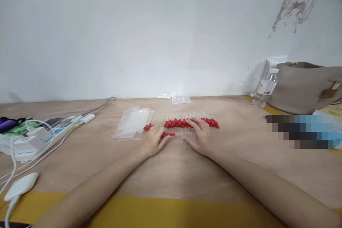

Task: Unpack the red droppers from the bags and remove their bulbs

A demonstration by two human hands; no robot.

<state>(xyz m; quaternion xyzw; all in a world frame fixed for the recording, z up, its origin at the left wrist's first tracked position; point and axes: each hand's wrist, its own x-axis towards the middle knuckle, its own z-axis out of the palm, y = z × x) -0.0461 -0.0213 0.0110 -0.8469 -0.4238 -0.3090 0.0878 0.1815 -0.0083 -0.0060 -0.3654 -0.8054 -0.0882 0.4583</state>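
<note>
A plain workbench set against a white wall

A pale wooden table top (240, 156), edged in yellow along its near side, is backed by a white painted wall (133, 35); a patch of peeled paint (299, 0) is seen at the upper right, and everything is evenly, softly lit.

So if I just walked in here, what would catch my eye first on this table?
Probably the row of red-capped droppers in the middle of the wooden table, vivid against the pale wood. Both hands meet just in front of it: the left hand pinches one red-capped dropper, and the right hand rests on clear tubes. Left of them lies a stack of clear plastic bags.
</note>
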